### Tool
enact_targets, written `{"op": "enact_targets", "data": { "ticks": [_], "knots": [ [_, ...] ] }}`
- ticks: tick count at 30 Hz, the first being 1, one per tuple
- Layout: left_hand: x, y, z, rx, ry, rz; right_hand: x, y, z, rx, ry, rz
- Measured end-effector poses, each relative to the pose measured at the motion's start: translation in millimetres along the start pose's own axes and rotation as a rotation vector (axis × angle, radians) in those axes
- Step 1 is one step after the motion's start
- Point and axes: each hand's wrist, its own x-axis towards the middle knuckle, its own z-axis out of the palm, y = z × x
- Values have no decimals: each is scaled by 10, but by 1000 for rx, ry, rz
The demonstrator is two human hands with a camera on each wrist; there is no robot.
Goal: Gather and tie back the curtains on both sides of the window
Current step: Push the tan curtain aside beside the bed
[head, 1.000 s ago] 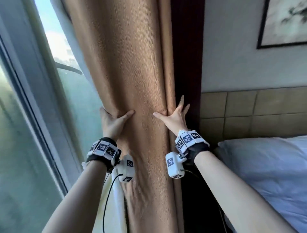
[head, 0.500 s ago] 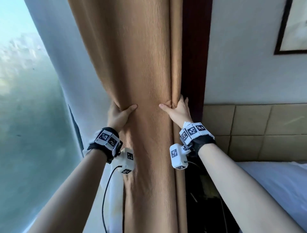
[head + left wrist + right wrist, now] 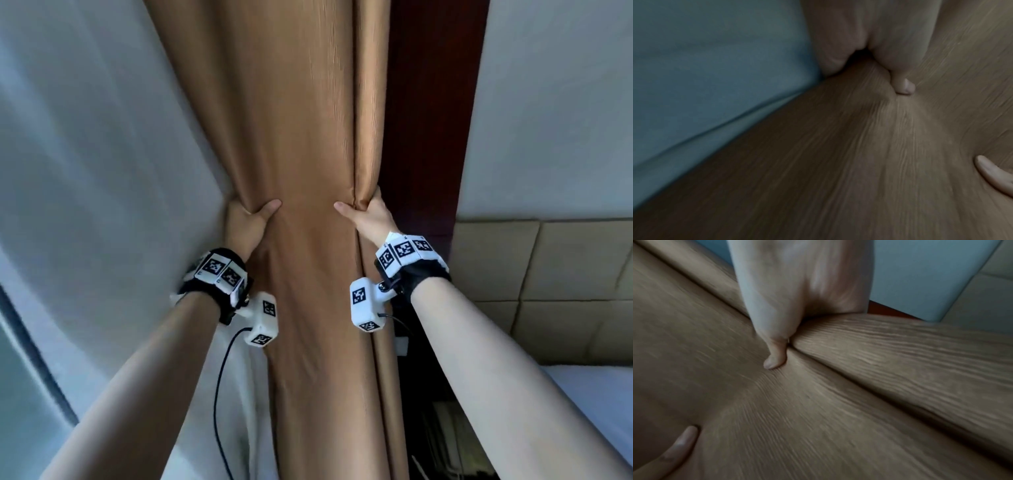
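Gathering, head view: left hand (image 3: 247,221) and right hand (image 3: 368,216) clasp the brown curtain (image 3: 301,137) from either side, thumbs across its front, the other fingers wrapped behind the bunched folds.
Curtain's place: hanging between the white sheer (image 3: 96,154) and a dark red-brown frame (image 3: 431,113).
Markings: black-and-white square codes on both wrist bands (image 3: 406,253); no readable words.
Only here: tan wall panels (image 3: 555,274), white bedding (image 3: 589,394).
Left wrist view: thumb (image 3: 902,84) pressed into ribbed curtain (image 3: 818,162) cloth; the right hand's thumb tip (image 3: 990,172) at the edge; blurred.
Right wrist view: thumb (image 3: 777,356) dug into a deep fold of the curtain (image 3: 879,369); opposite thumb (image 3: 680,446) low left.
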Motion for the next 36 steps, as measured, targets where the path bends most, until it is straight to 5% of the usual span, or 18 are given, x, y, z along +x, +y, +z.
{"op": "enact_targets", "data": {
  "ticks": [9, 19, 28, 36],
  "knots": [
    [1134, -485, 740, -51, -3, 1, 1298, 468, 411, 53, 38, 21],
    [1557, -696, 996, -48, 30, 28, 1635, 546, 631, 37, 43, 20],
    [1002, -628, 720, -21, -29, -8, 914, 557, 605, -97, 55, 112],
    [-282, -409, 104, 71, -94, -40, -410, 350, 308, -155, 35, 115]
  ]
}}
